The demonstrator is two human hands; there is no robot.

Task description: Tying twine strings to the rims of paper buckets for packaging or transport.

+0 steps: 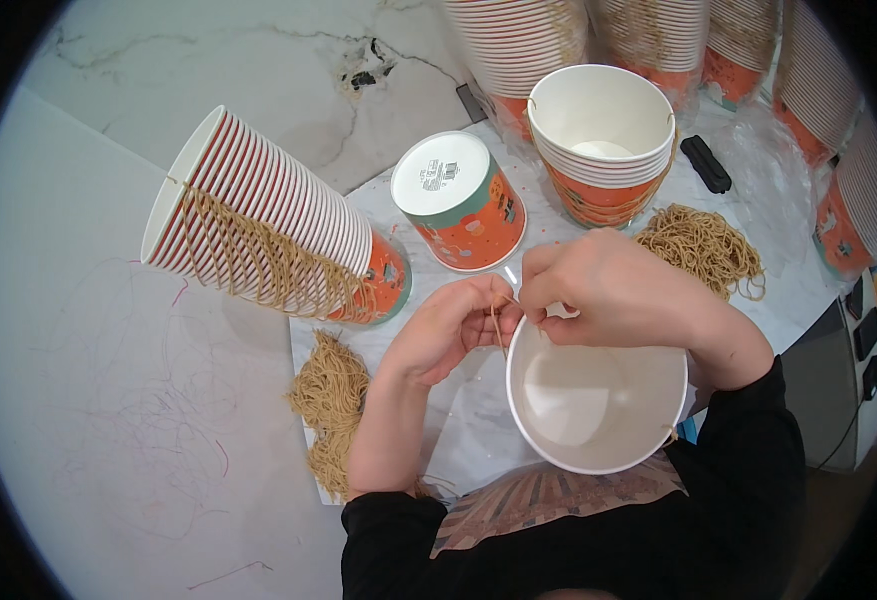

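Observation:
A white-lined paper bucket [598,455] rests tilted against my body, its open mouth facing up. At its far left rim, my left hand [458,325] pinches a tan string [499,325] between curled fingers. Over the far rim bends my right hand [598,285], fingers closed around a bit of the same string; their tips partly hide it. A knotted string end [672,436] shows at the bucket's near right rim. Just beyond the fingertips is a thin white piece [510,275], too small to name.
Left stands a tall leaning stack of buckets [268,200] with string handles. An upside-down orange bucket [468,215] and a short bucket stack [603,130] stand beyond my hands. String bundles [328,400] lie either side. A black object [705,164] and wrapped stacks [648,40] are farther off.

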